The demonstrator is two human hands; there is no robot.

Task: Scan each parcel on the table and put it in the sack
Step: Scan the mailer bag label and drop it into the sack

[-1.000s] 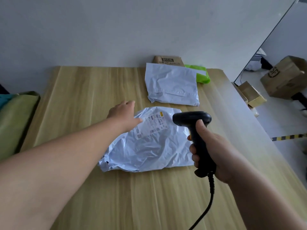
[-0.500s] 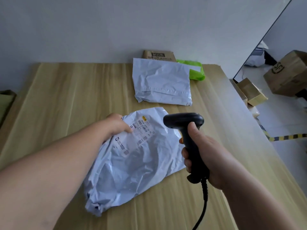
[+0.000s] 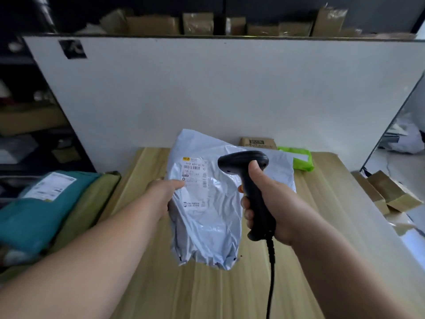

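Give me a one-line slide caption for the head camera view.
Left hand holds a white parcel up over the table; right hand holds a scanner beside its label.

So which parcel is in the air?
The labelled white parcel gripped by the left hand; the plain white parcel, green parcel and brown box lie on the table.

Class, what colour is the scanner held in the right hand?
The scanner is black, seen in the head view.
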